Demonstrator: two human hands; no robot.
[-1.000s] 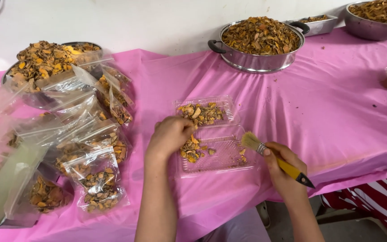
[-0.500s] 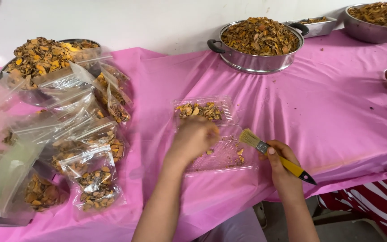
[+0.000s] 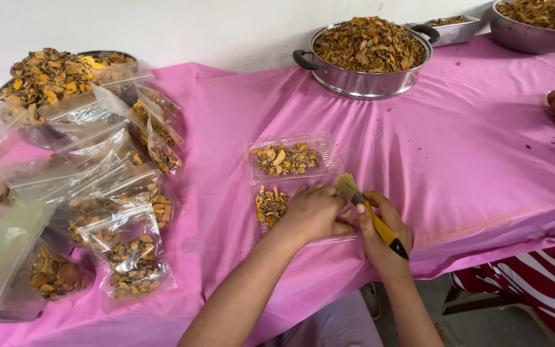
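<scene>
The clear hinged plastic clamshell tray (image 3: 293,168) lies open on the pink-covered bench (image 3: 470,148), its far half filled with dried orange-brown slices (image 3: 284,159), a small heap (image 3: 270,204) in the near half. The left hand (image 3: 313,215) presses flat on that near half, fingers curled, gripping nothing. The right hand (image 3: 380,228) has its fingers closed round a yellow-handled brush (image 3: 370,212). Light strokes with the tray pinned would serve best. Clear zip bags (image 3: 130,257) of slices lie left; no labels show.
</scene>
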